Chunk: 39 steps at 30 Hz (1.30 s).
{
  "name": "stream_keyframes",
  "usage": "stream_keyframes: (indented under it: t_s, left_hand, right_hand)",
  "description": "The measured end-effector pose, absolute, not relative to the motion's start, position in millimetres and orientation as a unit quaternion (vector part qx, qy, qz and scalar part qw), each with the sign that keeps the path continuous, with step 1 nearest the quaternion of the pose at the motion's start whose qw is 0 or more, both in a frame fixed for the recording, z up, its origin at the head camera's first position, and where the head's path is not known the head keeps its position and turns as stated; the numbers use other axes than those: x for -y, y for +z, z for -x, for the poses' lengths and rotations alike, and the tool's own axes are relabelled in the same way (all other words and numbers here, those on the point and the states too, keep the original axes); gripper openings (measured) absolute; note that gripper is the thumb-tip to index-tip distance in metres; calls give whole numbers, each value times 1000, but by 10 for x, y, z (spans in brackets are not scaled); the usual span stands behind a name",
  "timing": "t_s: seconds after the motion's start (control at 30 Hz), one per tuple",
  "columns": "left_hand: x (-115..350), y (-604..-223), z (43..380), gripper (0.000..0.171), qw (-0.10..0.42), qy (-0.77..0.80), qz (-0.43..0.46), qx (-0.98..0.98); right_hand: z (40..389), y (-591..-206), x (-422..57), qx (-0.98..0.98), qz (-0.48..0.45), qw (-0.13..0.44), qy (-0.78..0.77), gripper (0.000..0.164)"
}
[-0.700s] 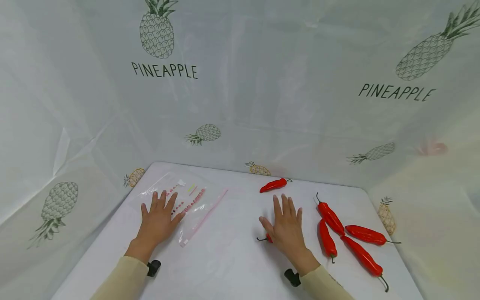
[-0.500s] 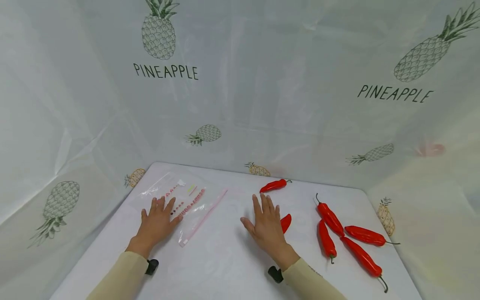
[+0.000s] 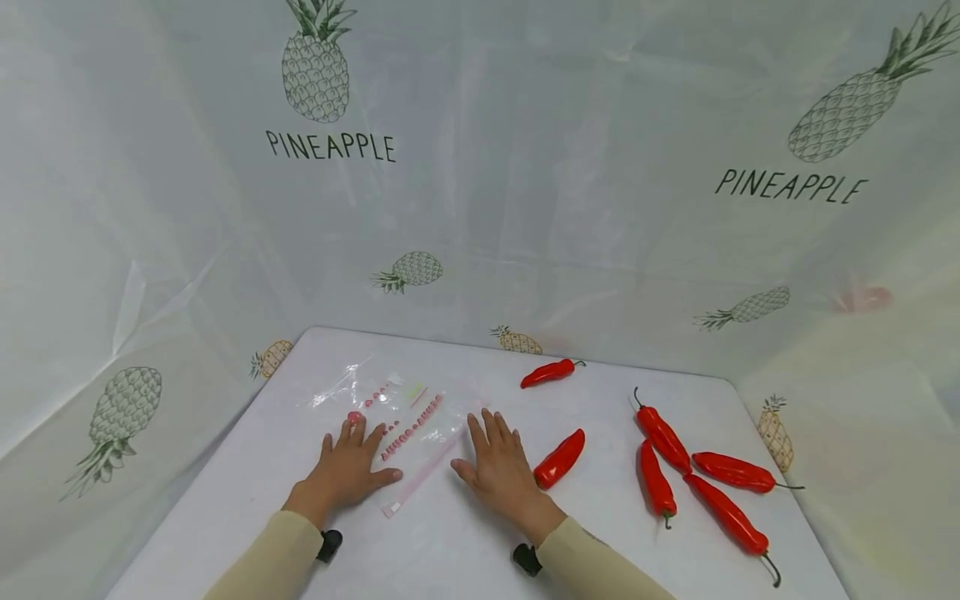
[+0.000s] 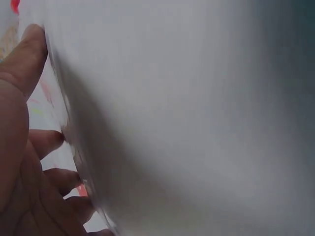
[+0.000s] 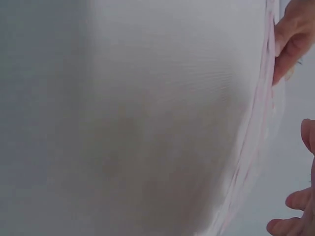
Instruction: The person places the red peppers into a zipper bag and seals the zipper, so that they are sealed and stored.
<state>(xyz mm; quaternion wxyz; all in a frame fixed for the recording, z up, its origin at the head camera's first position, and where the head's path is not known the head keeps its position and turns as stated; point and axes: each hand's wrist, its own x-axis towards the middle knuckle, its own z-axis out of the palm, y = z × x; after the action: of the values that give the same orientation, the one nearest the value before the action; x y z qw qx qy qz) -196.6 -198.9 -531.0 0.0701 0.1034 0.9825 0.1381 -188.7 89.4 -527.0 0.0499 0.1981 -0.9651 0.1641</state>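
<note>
A clear zip bag (image 3: 408, 471) with pink lettering and a pink zip strip lies flat on the white table. My left hand (image 3: 345, 471) rests on its near left part, fingers spread and thumb reaching towards the zip strip. In the left wrist view, the fingertips (image 4: 51, 142) touch a surface seen edge-on. My right hand (image 3: 498, 479) is just right of the bag, its straight fingertips close to the bag's right corner and holding nothing. Beside that hand lies a red chili pepper (image 3: 562, 457), its stem end hidden behind the wrist.
Several more red chili peppers lie on the right, including one (image 3: 663, 437) with its stem pointing back and another (image 3: 727, 512) nearest the front. A smaller one (image 3: 551, 372) is at the back edge. A pineapple-printed curtain (image 3: 525, 183) hangs round the table (image 3: 442, 554).
My right hand has moved left, off the middle chili pepper and towards the bag. The left hand has slid right and nearer, the bag shifting with it. The other peppers stay put.
</note>
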Motion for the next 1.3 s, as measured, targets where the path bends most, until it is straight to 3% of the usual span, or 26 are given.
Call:
stream_keyframes:
  t_s: [0.3,0.7,1.1,1.3]
  left_hand:
    - [1593,-5320,1814,95,82,161,-155,-971]
    - [1463,-5298,1703,95,83,161,-155,-971]
    - [1314,-5162,1744,98,103,143,-123,-977]
    - [1240,-5121,1726,97,91,126,-116,-981]
  right_hand:
    - [1840,-5353,-1072,973,-176,-5,148,77]
    - [1956,-5323,-1166,974,-166,-76,137,73]
    - [1984,-5348,-1218,970,-191,-44,143,65]
    - [1951,-5340,-1256,969,-186,15,163,70]
